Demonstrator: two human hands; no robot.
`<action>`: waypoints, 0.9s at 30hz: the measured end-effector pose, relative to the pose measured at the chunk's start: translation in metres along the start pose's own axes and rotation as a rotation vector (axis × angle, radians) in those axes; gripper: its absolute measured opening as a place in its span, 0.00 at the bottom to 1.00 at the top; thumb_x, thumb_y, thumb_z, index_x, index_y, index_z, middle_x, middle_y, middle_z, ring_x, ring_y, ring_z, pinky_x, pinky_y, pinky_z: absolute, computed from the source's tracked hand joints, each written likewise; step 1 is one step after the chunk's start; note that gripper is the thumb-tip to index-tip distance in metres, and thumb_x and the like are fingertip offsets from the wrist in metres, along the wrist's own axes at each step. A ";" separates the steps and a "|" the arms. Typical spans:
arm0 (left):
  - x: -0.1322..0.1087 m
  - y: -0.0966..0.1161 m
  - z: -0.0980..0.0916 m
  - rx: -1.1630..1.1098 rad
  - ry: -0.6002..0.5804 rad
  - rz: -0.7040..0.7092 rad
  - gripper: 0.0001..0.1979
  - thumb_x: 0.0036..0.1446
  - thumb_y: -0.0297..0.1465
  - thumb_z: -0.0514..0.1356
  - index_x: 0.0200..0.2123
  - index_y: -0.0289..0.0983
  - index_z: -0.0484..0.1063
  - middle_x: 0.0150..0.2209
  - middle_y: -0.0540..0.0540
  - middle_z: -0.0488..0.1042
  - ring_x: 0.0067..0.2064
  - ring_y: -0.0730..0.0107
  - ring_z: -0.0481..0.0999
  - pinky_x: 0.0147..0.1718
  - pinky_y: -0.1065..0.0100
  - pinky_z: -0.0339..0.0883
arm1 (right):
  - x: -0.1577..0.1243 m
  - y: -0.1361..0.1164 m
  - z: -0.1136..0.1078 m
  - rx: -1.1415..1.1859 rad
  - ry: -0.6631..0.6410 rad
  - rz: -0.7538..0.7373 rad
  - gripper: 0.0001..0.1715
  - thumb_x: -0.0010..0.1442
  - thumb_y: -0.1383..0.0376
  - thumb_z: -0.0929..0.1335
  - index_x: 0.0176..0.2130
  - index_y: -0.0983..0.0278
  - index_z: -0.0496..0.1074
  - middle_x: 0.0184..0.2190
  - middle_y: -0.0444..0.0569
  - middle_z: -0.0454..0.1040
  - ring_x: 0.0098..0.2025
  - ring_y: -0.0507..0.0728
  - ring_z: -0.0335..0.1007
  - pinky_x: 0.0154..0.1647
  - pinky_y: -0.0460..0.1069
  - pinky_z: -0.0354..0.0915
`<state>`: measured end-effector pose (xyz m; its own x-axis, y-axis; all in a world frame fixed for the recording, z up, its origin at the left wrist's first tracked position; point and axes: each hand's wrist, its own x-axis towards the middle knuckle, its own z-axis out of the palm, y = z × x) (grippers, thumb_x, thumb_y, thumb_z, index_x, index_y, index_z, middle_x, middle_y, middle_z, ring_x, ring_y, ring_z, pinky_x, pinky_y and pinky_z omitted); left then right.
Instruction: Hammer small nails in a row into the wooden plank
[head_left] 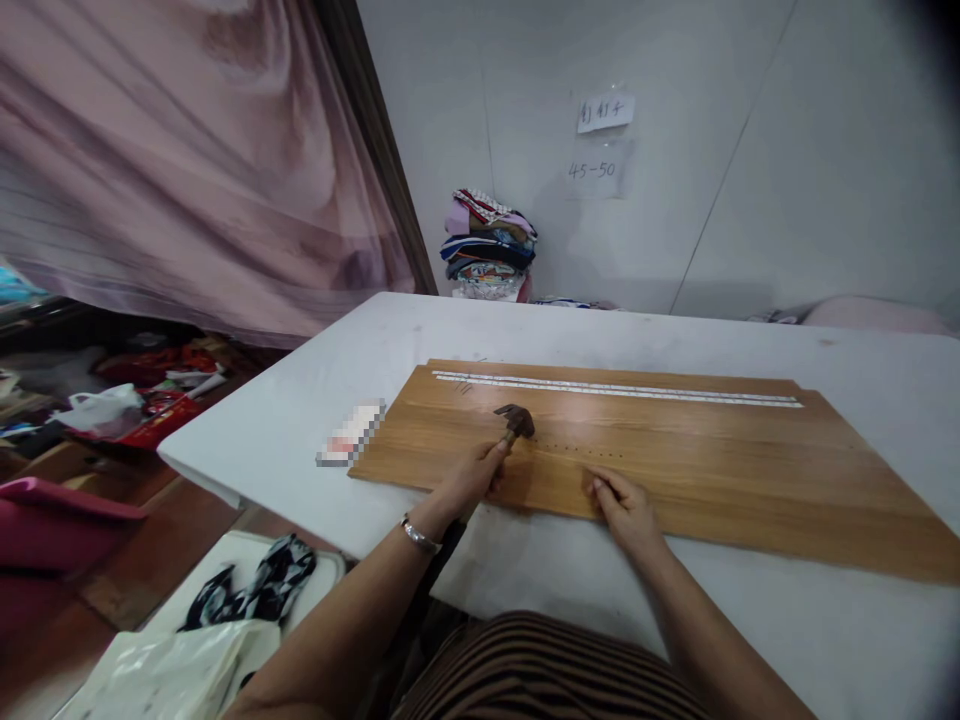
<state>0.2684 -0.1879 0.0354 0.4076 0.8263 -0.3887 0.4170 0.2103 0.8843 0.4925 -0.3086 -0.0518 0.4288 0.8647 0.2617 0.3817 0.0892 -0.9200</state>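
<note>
My left hand is closed round the handle of a claw hammer, its dark head just above a brown wooden board. A row of several small dark nails or nail marks runs to the right of the hammer head. My right hand is at the board's near edge, thumb and fingers drawn together; anything between them is too small to make out. Along the board's far side lies a white measuring tape in two strips. Several thin loose nails lie by its left end.
The board lies on a white table, with a blurred-out flat item at its left. Folded clothes are stacked by the wall. A pink curtain hangs left. A stool with patterned cloth stands below the table edge.
</note>
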 end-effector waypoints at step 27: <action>-0.001 0.004 0.002 0.030 -0.004 0.000 0.28 0.55 0.56 0.55 0.36 0.34 0.70 0.24 0.53 0.66 0.22 0.76 0.64 0.21 0.71 0.56 | -0.002 0.004 0.000 0.022 -0.005 0.058 0.21 0.59 0.54 0.66 0.42 0.63 0.82 0.28 0.51 0.80 0.26 0.55 0.73 0.28 0.49 0.70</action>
<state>0.2711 -0.1885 0.0383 0.4110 0.8239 -0.3902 0.4412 0.1948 0.8760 0.4934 -0.3103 -0.0555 0.4452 0.8712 0.2067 0.3387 0.0498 -0.9396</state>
